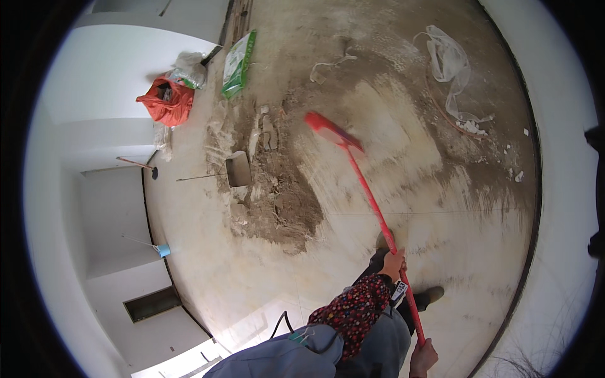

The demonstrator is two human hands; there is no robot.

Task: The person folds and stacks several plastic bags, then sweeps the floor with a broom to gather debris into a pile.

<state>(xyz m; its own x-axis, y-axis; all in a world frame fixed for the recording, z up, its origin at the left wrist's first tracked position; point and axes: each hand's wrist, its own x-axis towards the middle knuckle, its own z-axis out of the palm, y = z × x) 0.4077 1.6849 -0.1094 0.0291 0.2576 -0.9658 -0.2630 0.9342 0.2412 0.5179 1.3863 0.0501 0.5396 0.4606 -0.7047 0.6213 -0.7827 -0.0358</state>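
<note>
A red broom (373,201) slants across the middle, its blurred head on the dusty floor and its long handle running down to both hands. My left hand (393,265), at the end of a dotted sleeve, is closed around the lower part of the handle, above my shoes. Closer to the bottom edge, my right hand (424,355) grips the handle's upper end. Brown dirt and scraps (293,208) lie in a heap left of the broom. Beside that heap stands a long-handled dustpan (238,169).
An orange-red sack (170,101) and a clear plastic bag (189,68) stand by the left wall. A green-and-white bag (238,64) lies on the floor. Crumpled plastic film (449,61) and white fragments lie near the right wall. A light-blue bucket (163,250) stands at the far left.
</note>
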